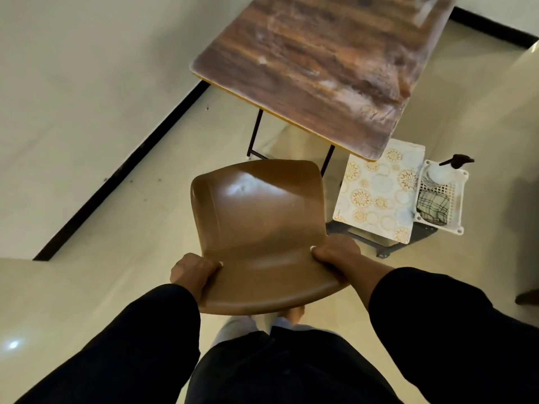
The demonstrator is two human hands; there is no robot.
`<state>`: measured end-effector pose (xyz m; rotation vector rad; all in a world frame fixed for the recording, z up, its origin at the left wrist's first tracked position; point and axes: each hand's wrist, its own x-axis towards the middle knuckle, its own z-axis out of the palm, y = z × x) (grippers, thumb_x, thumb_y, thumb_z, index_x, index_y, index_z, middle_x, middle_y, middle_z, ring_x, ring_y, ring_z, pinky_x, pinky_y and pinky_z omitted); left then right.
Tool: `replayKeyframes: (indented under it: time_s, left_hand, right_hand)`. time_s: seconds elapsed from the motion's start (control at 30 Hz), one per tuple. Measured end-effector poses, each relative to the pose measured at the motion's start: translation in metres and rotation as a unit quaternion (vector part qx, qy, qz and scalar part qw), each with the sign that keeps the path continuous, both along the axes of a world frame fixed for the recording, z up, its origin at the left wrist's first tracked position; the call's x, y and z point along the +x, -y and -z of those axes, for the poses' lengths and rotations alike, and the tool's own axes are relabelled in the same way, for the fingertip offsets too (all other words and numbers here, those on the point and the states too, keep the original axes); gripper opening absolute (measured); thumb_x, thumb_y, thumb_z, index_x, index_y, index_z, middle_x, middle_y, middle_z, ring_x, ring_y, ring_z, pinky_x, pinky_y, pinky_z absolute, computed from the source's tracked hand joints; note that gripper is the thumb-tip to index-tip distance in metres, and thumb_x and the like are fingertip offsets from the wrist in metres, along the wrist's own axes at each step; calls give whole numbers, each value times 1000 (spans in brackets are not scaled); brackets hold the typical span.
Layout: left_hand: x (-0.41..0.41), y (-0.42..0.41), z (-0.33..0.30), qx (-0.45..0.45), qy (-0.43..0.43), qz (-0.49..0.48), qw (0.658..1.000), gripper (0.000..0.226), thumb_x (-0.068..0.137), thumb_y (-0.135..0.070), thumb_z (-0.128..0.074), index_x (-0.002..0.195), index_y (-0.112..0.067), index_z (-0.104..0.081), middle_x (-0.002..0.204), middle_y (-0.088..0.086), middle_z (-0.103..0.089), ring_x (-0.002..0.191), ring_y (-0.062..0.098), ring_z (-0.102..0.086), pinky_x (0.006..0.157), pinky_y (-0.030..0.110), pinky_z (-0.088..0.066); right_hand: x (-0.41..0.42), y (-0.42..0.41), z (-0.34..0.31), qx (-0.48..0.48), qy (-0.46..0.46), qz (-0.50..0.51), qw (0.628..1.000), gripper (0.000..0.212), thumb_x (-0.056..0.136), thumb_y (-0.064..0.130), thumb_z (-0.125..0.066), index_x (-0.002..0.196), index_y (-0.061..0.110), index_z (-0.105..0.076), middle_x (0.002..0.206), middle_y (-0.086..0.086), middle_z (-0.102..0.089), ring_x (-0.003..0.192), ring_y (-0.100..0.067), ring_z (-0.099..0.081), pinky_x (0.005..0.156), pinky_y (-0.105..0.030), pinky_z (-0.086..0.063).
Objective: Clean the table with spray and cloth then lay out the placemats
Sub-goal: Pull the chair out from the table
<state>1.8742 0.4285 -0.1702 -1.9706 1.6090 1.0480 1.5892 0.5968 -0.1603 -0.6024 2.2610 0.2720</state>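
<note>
A brown plastic chair stands in front of me. My left hand grips the left side of its backrest and my right hand grips the right side. Beyond it is the wooden table, its top streaked with pale dusty marks. To the right, below the table's near corner, patterned placemats lie on a low stand. Beside them a white basket holds a spray bottle with a black trigger and a folded checked cloth.
A cream wall with a black skirting strip runs along the left. The floor is pale glossy tile. A dark object pokes in at the right edge. My dark sleeves and trousers fill the bottom of the view.
</note>
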Motion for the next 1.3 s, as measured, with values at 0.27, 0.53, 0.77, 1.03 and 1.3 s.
replayKeyframes:
  time_s: [0.27, 0.53, 0.77, 1.03, 1.3]
  left_hand:
    - [-21, 87, -8, -37, -8, 84, 996, 50, 87, -53, -86, 113, -13, -73, 104, 7, -74, 95, 30, -71, 85, 41, -61]
    - [-50, 199, -8, -52, 1, 203, 978, 53, 85, -54, -89, 115, -12, -74, 111, 9, -77, 105, 34, -74, 97, 46, -63]
    - [-72, 281, 4, -43, 1, 261, 964, 47, 91, -50, -87, 115, -13, -72, 112, 8, -77, 102, 33, -74, 98, 46, -63]
    - [-80, 328, 28, -53, 18, 311, 949, 37, 95, -46, -79, 111, -13, -70, 92, 4, -71, 82, 25, -68, 79, 39, -57]
    - [-86, 333, 30, -42, 31, 331, 942, 33, 98, -47, -72, 110, -16, -72, 96, 5, -74, 88, 30, -73, 90, 44, -64]
  right_hand:
    - [15, 34, -6, -18, 14, 65, 998, 49, 94, 52, -54, 123, 15, -65, 125, -6, -67, 115, -29, -64, 86, -36, -49]
    - [50, 92, -4, -16, 27, 184, 983, 47, 89, 56, -57, 116, 18, -66, 116, -3, -69, 105, -26, -65, 84, -36, -51]
    - [66, 151, 0, -13, 20, 251, 968, 36, 93, 52, -58, 106, 20, -64, 98, 0, -63, 92, -21, -63, 81, -35, -51]
    - [82, 183, 21, -20, 15, 299, 954, 34, 97, 54, -55, 99, 21, -56, 96, 1, -62, 84, -18, -59, 78, -31, -49]
    - [85, 188, 20, -52, 21, 333, 941, 27, 98, 45, -56, 80, 26, -51, 81, 5, -56, 69, -11, -53, 70, -30, -43]
